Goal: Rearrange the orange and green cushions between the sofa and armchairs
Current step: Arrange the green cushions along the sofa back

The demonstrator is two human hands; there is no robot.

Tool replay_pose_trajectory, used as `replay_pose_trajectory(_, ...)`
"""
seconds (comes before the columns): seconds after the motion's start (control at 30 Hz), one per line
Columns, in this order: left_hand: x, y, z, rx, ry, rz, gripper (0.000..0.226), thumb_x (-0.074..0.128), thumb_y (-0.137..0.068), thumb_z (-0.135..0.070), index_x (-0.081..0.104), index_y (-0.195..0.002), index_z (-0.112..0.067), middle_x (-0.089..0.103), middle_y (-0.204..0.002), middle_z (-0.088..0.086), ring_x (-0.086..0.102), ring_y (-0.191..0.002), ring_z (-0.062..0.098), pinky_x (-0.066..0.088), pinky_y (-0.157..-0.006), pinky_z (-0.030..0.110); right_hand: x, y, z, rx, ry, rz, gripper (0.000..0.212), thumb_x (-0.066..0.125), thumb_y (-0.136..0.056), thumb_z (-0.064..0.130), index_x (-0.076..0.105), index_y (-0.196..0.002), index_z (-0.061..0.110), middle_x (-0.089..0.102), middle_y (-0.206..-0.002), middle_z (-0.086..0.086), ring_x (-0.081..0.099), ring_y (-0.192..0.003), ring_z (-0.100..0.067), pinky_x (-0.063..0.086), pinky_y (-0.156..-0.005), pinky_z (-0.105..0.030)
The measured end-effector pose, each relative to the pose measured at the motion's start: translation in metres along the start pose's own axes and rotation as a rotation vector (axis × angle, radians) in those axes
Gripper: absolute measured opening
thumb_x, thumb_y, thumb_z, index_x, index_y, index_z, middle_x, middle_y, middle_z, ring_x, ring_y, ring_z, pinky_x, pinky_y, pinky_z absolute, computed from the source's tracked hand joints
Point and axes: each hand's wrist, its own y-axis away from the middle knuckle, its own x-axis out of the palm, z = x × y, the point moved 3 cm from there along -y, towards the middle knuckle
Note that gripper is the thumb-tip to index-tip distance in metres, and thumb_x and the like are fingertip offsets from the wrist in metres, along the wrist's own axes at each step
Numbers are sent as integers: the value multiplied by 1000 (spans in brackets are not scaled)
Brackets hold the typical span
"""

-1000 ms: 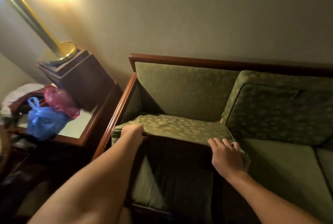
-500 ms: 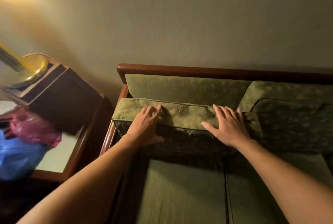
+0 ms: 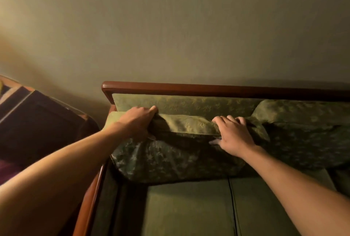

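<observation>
Against sofa (image 3: pixel 208 89) backrest, hands, left (image 3: pixel 136 122), right (image 3: pixel 233 137), gripping green cushion (image 3: pixel 170 158) top edge

Both hands press a green cushion (image 3: pixel 170 152) upright against the sofa (image 3: pixel 189 88) back: left hand (image 3: pixel 139 122) and right hand (image 3: pixel 233 137) gripping its top edge.

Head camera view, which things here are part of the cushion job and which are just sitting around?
Part of the job:
- green back cushion, gripped along its top edge
- left hand and right hand on it
- sofa
- second back cushion, to its right

Just there:
- dark wooden box left of the sofa
- wall
</observation>
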Motion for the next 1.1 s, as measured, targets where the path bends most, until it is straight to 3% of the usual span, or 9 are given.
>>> replay_pose_trajectory(0.17,-30,-11,19,-20,-12,-30,55,80,-72,-45,50,-115,-28,65,-103,-4,59,-84,15,49,-69,30,-24,-34,3,10,4,10,62,68,-78,59,41,-124,28,57,-128,5,47,-119,-24,35,-96,-51)
replay_pose_trajectory(0.23,-46,-22,21,0,-21,-176,55,80,-70,-45,53,-113,-24,64,-103,1,59,-87,20,49,-72,36,-30,-49,-2,72,-3,63,69,70,-78,56,38,-132,27,51,-136,0,44,-127,-27,33,-103,-58)
replay_pose_trajectory(0.3,-50,-31,18,8,-17,-339,62,79,-72,-47,53,-121,-18,57,-116,7,56,-104,28,48,-86,43,-29,-58,-10,184,34,109,85,72,-77,54,30,-145,26,40,-146,-6,35,-136,-30,22,-111,-64)
replay_pose_trajectory(0.4,-7,-34,13,-54,-79,-195,97,68,-73,-66,28,-150,-21,30,-156,6,28,-142,32,27,-115,53,-6,-50,-18,400,117,104,108,70,-75,61,4,-154,27,17,-158,-14,17,-144,-39,9,-114,-68)
replay_pose_trajectory(0.47,34,-29,14,-83,-179,-68,118,51,-69,-84,0,-157,-24,-1,-165,1,0,-151,31,5,-119,58,20,-35,-24,491,68,107,109,55,-79,72,-10,-153,28,-2,-163,-16,-2,-146,-46,0,-113,-70)
replay_pose_trajectory(0.53,53,-31,19,-112,-225,-76,124,38,-65,-94,-12,-155,-24,-13,-164,2,-11,-150,31,-3,-118,61,39,-28,-36,451,46,118,105,42,-80,79,-16,-152,29,-11,-163,-14,-11,-146,-46,-1,-112,-71)
replay_pose_trajectory(0.8,54,-46,21,-138,-231,-96,130,36,-60,-98,-15,-154,-25,-17,-164,1,-15,-150,31,-3,-118,60,37,-31,-60,300,-73,203,131,61,-60,85,-16,-152,33,-19,-162,-7,-15,-147,-38,-3,-116,-61)
replay_pose_trajectory(0.93,43,-46,17,-144,-226,6,134,41,-59,-97,-16,-154,-23,-18,-163,2,-13,-150,33,0,-114,64,22,5,-72,248,23,106,120,67,-71,70,-9,-154,30,-14,-163,-8,-13,-148,-34,2,-119,-57)
replay_pose_trajectory(1.1,36,-35,-41,-60,-157,-43,116,60,-77,-70,-7,-156,-17,-10,-165,5,-10,-150,35,4,-114,70,4,93,-116,398,47,38,102,64,-83,56,-1,-155,26,-11,-163,-12,-10,-148,-38,9,-119,-58)
